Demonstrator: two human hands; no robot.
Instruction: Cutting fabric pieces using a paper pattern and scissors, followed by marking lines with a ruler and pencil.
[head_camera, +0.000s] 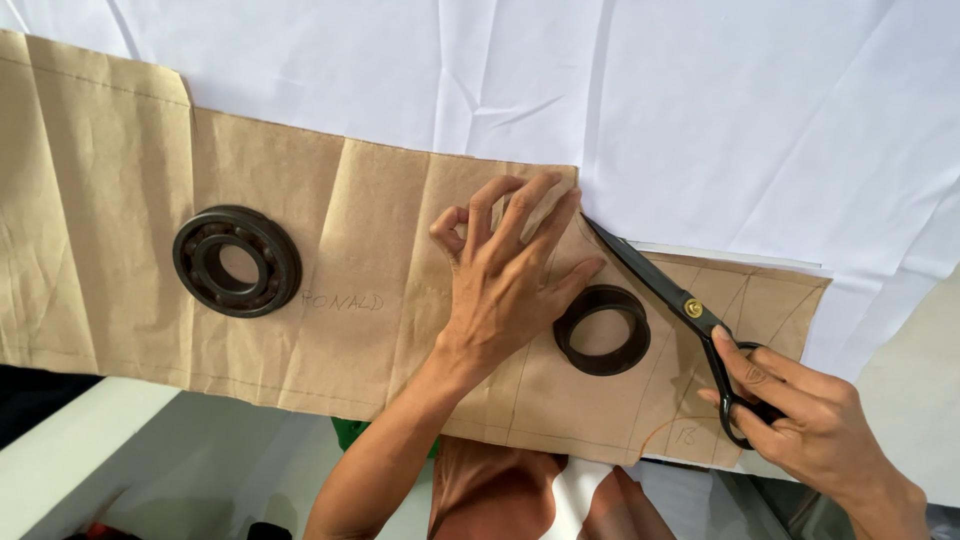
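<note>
Now the hands: left (505, 275) spread flat on creased brown pattern paper (330, 250) — right (800, 410) gripping black scissors (665, 290).

A paper pattern (300, 330) lies across the frame's middle on the cloth (700, 100), which runs beyond it to the top edge. On the pattern, a ball bearing (237, 261) sits at left and a ring (603, 329) right of centre. My left hand (505, 280) lies between them, pressing the pattern's upper edge. At right, my right hand (800, 420) holds scissors (665, 290) whose tips reach that edge.
</note>
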